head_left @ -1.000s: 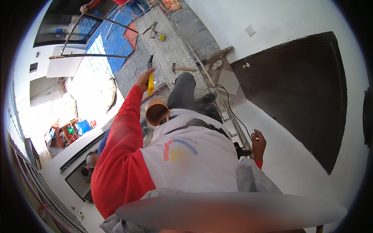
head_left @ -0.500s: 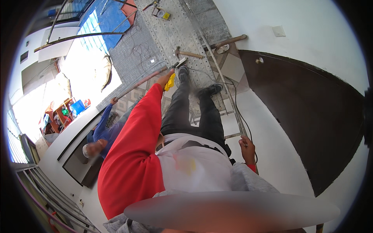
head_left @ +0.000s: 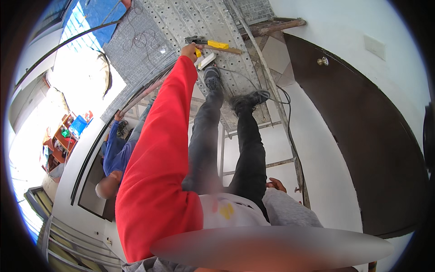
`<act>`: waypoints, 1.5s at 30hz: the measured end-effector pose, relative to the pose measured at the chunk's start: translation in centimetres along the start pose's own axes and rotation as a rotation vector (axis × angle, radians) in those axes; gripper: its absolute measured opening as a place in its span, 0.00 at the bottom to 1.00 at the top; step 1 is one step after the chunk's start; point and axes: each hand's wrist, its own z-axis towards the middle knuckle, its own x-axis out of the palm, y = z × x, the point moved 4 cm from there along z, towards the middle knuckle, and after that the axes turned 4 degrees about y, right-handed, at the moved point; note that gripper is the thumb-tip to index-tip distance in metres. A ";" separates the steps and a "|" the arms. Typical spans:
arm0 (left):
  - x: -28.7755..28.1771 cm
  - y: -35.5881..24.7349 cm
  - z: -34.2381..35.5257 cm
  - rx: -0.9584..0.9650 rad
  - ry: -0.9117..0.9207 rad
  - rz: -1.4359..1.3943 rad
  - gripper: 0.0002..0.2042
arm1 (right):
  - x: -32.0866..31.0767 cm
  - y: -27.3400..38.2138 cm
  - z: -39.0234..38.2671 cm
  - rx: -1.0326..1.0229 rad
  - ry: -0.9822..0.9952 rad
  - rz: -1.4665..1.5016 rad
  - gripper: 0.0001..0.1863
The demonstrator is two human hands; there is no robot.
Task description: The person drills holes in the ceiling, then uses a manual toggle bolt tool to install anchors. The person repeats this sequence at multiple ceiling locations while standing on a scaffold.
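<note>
My left hand (head_left: pixel 190 51), at the end of a red sleeve, reaches far forward over the perforated metal platform (head_left: pixel 179 20). It is closed on yellow-handled pliers (head_left: pixel 218 44), whose dark jaws point left and whose handles are spread. The pliers lie across a hammer (head_left: pixel 233 50), leaving mainly its wooden handle in view. Beside them, just ahead of my shoe, is a white, flat-sided piece (head_left: pixel 206 61). My right hand (head_left: pixel 276 184) hangs low by my hip, partly behind grey cloth. Its visible fingers look loosely apart, off the scaffold pole, with nothing seen in them.
Scaffold poles (head_left: pixel 282 113) with a dark cable run along the platform's right side. Beyond stands a dark brown door (head_left: pixel 358 136). At left, below platform level, a person in blue (head_left: pixel 120 156) grips a pole. Railings (head_left: pixel 81 245) are at lower left.
My left hand has moved farther forward, bringing the pliers onto the platform by the hammer; their handles now show spread. My right hand has come off the scaffold pole, down toward my hip.
</note>
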 end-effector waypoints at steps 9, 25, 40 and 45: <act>-1.9 3.6 0.5 -0.121 0.176 0.616 0.19 | -1.0 -4.7 -1.8 0.052 -0.047 0.070 0.21; -8.7 7.7 -33.7 0.510 0.149 1.161 0.20 | -0.6 15.1 -4.2 -0.628 0.102 -0.564 0.22; -22.9 25.0 -46.6 0.226 -0.139 0.680 0.19 | 2.6 22.8 -17.7 -1.126 0.238 -0.979 0.23; -24.3 32.3 -48.6 0.170 -0.160 0.523 0.19 | 3.2 21.7 -21.2 -1.209 0.256 -1.060 0.23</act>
